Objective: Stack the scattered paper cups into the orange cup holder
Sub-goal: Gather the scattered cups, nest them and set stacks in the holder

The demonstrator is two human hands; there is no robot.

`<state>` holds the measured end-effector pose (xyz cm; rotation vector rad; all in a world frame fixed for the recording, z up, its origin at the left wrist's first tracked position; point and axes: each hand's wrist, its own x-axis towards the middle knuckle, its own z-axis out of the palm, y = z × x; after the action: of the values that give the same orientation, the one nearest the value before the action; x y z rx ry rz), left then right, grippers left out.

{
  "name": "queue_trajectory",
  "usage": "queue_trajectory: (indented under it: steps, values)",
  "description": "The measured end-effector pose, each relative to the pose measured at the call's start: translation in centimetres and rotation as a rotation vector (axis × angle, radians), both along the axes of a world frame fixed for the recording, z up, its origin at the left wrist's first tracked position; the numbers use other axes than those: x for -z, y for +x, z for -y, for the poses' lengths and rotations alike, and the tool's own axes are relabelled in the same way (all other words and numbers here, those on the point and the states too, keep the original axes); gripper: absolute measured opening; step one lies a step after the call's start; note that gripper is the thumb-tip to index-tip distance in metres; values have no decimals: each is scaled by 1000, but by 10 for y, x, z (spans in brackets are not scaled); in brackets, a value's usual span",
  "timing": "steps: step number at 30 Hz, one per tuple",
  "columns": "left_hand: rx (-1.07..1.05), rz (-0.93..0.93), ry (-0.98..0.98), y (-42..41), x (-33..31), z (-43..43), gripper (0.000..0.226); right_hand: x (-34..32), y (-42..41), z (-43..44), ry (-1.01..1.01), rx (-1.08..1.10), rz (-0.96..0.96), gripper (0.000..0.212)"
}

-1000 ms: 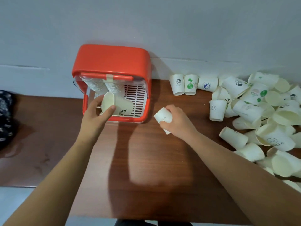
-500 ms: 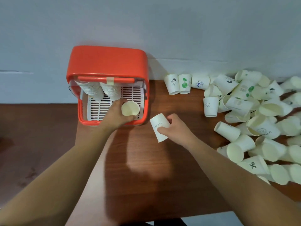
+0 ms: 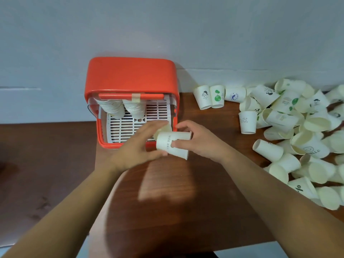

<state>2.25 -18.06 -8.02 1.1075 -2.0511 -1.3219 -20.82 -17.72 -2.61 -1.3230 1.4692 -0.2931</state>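
The right hand point(image 3: 197, 143) grips a printed cup point(image 3: 174, 144) lying on its side at the front right corner of the holder point(image 3: 130, 77); the left hand point(image 3: 137, 148) curls round a second cup point(image 3: 164, 128), mostly hidden, just behind it; two stacks point(image 3: 113, 108) sit inside the holder, at the worktop's point(image 3: 167, 198) back edge; loose cups point(image 3: 279, 118) crowd the right edge.

**A:** where's everything sitting rn?

**B:** orange cup holder point(image 3: 130, 75) is at the tabletop's back left corner, two nested cup stacks point(image 3: 111, 108) at the back inside. One printed paper cup point(image 3: 173, 144) is on its side at its front right corner, gripped by left hand point(image 3: 135, 151) and right hand point(image 3: 199, 142). Loose cups point(image 3: 297, 127) are heaped toward the right edge, mostly tipped.
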Motion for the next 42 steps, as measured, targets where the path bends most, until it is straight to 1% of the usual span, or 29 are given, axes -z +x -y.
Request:
queue_trajectory:
  steps: [1,2,3,6,8,11,13,16,19,21,23,26,29,32,35,38,40,42]
  values:
    - [47,3,71,0,-3,-2,77,-3,5,3,-2,-24,0,53]
    - [50,0,115,0,-5,-3,75,-4,11,7,-15,-24,0,54]
    - [6,-23,140,1,-5,-3,72,-5,16,10,-36,4,22,55]
    - [-243,-191,260,3,-8,-3,64,-2,29,15,-80,177,208,56]
    - [-287,-227,288,4,-7,-2,64,2,33,14,-128,203,234,55]
    - [-282,-152,215,9,0,1,62,5,39,11,-238,220,143,65]
    - [-340,-137,194,15,6,8,56,6,40,10,-341,188,29,67]
    - [-430,-217,285,18,5,16,42,8,42,9,-432,76,-146,68]
    - [-421,-229,321,15,9,21,44,20,49,7,-464,33,-214,70]
    - [-352,-206,345,14,17,24,49,33,53,9,-438,4,-243,72]
    - [-282,-137,316,13,28,27,46,41,57,11,-401,-64,-287,72]
    - [-316,-25,231,12,38,30,40,47,57,14,-376,-155,-367,64]
    - [-284,76,136,10,45,29,49,51,54,17,-347,-179,-440,61]
    - [-304,162,149,12,55,29,53,60,54,19,-342,-176,-498,63]
    - [-327,184,179,12,54,26,49,63,55,16,-383,-173,-538,64]
    - [-424,188,148,13,43,20,44,53,49,4,-388,-93,-510,61]
    - [-483,184,134,13,34,13,36,44,36,-9,-379,-55,-492,55]
    - [-486,183,118,11,25,2,26,41,12,-27,-348,-25,-504,57]
